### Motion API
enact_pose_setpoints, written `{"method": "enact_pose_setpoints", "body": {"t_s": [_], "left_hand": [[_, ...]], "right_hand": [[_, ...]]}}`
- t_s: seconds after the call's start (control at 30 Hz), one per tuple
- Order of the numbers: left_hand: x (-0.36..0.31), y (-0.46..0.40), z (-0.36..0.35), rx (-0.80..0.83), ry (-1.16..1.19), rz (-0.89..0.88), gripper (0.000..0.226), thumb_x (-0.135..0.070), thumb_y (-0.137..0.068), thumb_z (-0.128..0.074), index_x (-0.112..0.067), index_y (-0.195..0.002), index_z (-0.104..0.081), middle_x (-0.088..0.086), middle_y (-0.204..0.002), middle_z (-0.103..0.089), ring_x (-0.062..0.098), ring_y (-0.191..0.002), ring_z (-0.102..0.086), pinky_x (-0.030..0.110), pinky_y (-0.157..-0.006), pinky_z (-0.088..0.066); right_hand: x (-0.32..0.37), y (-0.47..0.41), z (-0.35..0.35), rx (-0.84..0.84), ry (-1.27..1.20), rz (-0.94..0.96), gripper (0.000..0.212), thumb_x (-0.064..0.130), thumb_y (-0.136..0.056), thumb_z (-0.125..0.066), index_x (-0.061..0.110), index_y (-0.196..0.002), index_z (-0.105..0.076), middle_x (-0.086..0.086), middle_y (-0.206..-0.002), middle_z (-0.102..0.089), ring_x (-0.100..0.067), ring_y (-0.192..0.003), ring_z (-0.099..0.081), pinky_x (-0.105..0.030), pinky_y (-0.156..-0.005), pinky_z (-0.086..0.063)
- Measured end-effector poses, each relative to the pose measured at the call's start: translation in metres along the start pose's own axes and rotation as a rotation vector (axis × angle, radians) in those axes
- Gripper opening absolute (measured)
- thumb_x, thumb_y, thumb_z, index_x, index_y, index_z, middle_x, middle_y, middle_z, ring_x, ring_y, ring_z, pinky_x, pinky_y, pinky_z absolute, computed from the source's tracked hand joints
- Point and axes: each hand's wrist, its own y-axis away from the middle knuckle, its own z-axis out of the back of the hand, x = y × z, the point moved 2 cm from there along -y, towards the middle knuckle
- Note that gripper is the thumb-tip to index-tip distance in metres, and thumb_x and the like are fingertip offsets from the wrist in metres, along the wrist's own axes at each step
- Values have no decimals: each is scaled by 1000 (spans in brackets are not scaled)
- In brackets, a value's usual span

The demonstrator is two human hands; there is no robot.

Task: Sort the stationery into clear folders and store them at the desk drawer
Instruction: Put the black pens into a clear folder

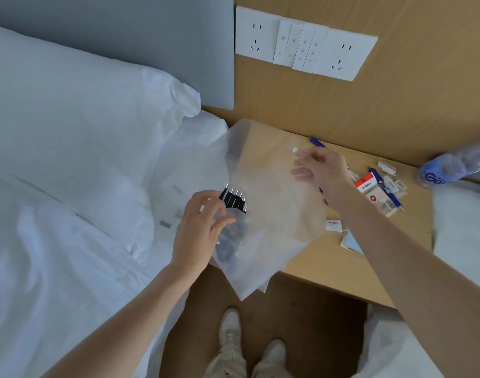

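Here the left hand grips black pens inside the clear folder.
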Motion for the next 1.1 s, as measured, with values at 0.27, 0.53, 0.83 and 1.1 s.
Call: {"method": "enact_pose_setpoints", "body": {"t_s": [0.27,0.53,0.83,1.1], "left_hand": [[-5,-37,-27,133,-141,-44,17,-12,-78,-75,-8,-79,-59,11,-107,-60,27,-85,-63,24,-53,-42],[-20,-78,-80,253,-191,18,11,-6,-83,-69,-6,-87,-58,5,-116,-56,25,-100,-56,20,-62,-32],[-32,-93,-148,407,-178,83,63,-24,-89,-63,-22,-144,-31,-2,-145,-40,16,-129,-42,33,-100,-43],[-13,-57,-161,685,-363,136,57,-31,-101,-35,-21,-151,-10,-1,-159,-8,16,-145,-12,33,-115,-19]], "right_hand": [[-39,-18,37,-97,-27,-104,11,7,-92,-57,7,-99,-65,-9,-95,-70,-19,-80,-69,-30,-76,-58],[-71,-55,63,-186,-175,-271,25,0,-94,-46,13,-115,-53,-6,-96,-71,-15,-91,-68,-30,-83,-55],[-99,-90,82,-165,-280,-337,33,-1,-95,-44,25,-89,-63,7,-89,-67,-18,-103,-64,-42,-86,-51],[-100,-92,82,-128,-306,-281,28,-3,-94,-48,17,-104,-63,8,-96,-68,-12,-102,-65,-27,-87,-52]]}}
